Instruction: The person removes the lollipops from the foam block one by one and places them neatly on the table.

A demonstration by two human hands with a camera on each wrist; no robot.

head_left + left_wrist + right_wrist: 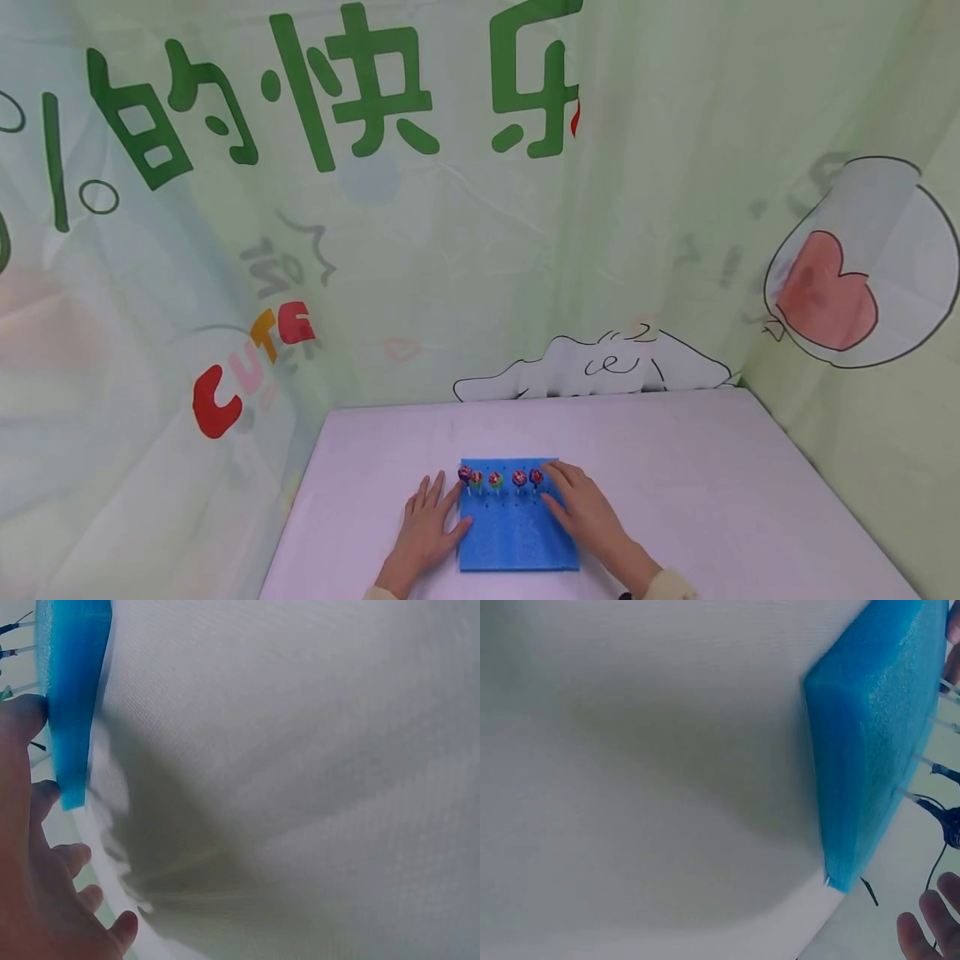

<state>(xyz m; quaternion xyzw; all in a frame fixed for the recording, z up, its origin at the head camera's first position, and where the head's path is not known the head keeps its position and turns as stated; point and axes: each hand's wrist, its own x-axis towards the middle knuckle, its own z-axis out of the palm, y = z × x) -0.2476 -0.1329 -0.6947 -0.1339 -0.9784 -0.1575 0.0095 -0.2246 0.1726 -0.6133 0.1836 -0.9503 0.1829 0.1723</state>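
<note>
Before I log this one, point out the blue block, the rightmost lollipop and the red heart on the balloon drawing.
Blue block [517, 537]: head view, bare near part of its top.
Rightmost lollipop [536, 476]: head view, its wrapped candy.
Red heart [825, 302]: head view, its middle.

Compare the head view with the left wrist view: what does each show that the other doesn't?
Only the head view: the right grip, all five lollipops, the green lettering and the heart balloon on the wall hanging.

Only the left wrist view: the left side of the block, seen up close.

Both: the left grip, the block, some lollipop sticks and the table.
</note>
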